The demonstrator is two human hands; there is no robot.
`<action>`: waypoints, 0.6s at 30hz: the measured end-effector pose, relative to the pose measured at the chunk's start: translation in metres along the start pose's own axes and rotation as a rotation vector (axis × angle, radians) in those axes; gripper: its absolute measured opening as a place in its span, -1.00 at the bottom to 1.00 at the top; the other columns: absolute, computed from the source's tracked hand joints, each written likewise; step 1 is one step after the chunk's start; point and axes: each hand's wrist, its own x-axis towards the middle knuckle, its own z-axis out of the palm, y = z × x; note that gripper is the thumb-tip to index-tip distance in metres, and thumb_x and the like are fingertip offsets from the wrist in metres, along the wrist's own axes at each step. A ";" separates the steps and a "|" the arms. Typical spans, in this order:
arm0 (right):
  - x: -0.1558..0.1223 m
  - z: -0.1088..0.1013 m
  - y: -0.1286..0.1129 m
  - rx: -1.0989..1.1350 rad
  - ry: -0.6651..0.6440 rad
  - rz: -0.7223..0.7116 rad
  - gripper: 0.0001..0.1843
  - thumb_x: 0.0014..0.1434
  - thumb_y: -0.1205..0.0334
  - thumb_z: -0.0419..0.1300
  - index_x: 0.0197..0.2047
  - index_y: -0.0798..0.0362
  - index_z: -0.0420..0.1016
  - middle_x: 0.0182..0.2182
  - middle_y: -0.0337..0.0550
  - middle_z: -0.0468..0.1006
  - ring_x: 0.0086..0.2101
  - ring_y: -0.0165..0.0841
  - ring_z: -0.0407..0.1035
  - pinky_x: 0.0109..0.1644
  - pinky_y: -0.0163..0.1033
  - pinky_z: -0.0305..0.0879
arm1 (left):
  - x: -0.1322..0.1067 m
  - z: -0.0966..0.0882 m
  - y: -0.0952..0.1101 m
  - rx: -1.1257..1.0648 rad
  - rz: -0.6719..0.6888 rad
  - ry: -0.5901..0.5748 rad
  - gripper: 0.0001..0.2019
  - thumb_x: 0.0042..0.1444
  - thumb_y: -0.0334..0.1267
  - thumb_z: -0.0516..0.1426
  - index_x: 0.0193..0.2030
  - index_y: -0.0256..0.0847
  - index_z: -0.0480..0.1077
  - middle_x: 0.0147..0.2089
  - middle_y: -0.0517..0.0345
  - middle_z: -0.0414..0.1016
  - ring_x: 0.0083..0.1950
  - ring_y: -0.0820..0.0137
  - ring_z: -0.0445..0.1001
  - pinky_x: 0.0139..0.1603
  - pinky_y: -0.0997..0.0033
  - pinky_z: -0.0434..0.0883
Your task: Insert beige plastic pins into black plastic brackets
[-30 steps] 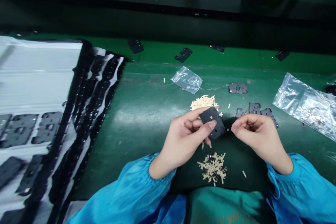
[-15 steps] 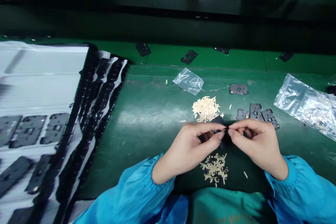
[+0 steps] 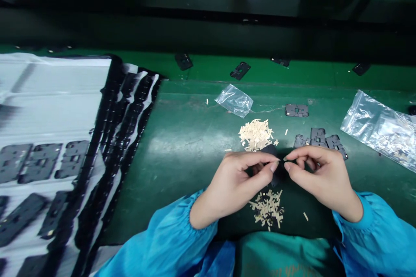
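Observation:
My left hand (image 3: 238, 177) pinches a small black flat plastic part (image 3: 276, 175), which is seen edge-on and mostly hidden behind the fingers. My right hand (image 3: 316, 175) meets it fingertip to fingertip, thumb and forefinger pinched at the part's edge; what they hold is too small to make out. Just beyond the hands lies a pile of pale beige strips (image 3: 255, 134). A second, mixed pile of beige and dark scraps (image 3: 268, 210) lies below the hands near my lap. Both arms wear blue sleeves.
Several black parts (image 3: 320, 140) lie right of the hands, one more (image 3: 296, 110) farther back. A small clear bag (image 3: 234, 100) and a larger clear bag (image 3: 380, 130) rest on the green mat (image 3: 182, 138). Stacked trays of black parts (image 3: 48, 164) fill the left.
The black part was held face-up in my left hand with the right hand apart; it has turned edge-on and my right fingertips have closed in on it.

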 end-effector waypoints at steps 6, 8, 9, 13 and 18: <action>0.000 0.000 -0.001 0.040 -0.053 0.039 -0.92 0.06 0.33 0.32 -0.40 0.01 0.68 -0.63 -0.35 0.37 -0.60 -0.50 0.16 -0.56 -0.35 0.06 | 0.001 0.001 0.001 -0.004 0.001 -0.038 -0.82 0.24 -0.31 0.21 -0.22 -0.27 0.67 -0.43 0.12 0.66 -0.47 0.44 0.51 -0.45 0.49 0.42; 0.000 0.000 -0.001 0.034 -0.056 0.033 -0.93 0.07 0.32 0.33 -0.39 0.01 0.68 -0.63 -0.35 0.36 -0.60 -0.50 0.16 -0.55 -0.35 0.06 | 0.001 0.001 0.002 -0.005 -0.003 -0.043 -0.82 0.24 -0.30 0.21 -0.22 -0.27 0.67 -0.43 0.11 0.66 -0.47 0.43 0.52 -0.44 0.49 0.43; 0.000 0.000 -0.001 0.032 -0.053 0.032 -0.93 0.07 0.32 0.33 -0.38 0.02 0.68 -0.63 -0.35 0.36 -0.60 -0.49 0.17 -0.55 -0.34 0.07 | 0.001 0.001 0.003 -0.004 -0.004 -0.042 -0.82 0.24 -0.30 0.21 -0.22 -0.27 0.67 -0.42 0.11 0.66 -0.47 0.43 0.52 -0.44 0.49 0.43; 0.001 0.000 -0.001 0.010 -0.040 0.031 -0.93 0.07 0.31 0.33 -0.38 0.01 0.67 -0.62 -0.34 0.37 -0.59 -0.48 0.17 -0.53 -0.33 0.09 | 0.001 0.000 0.004 -0.002 -0.005 -0.035 -0.82 0.24 -0.29 0.21 -0.22 -0.26 0.67 -0.41 0.11 0.67 -0.46 0.42 0.52 -0.42 0.47 0.45; 0.002 -0.001 -0.002 -0.009 -0.031 0.019 -0.94 0.07 0.29 0.33 -0.37 0.01 0.67 -0.61 -0.33 0.39 -0.59 -0.48 0.18 -0.53 -0.33 0.09 | 0.001 0.000 0.004 0.003 -0.008 -0.058 -0.83 0.25 -0.30 0.20 -0.22 -0.25 0.66 -0.42 0.13 0.65 -0.46 0.42 0.51 -0.43 0.46 0.42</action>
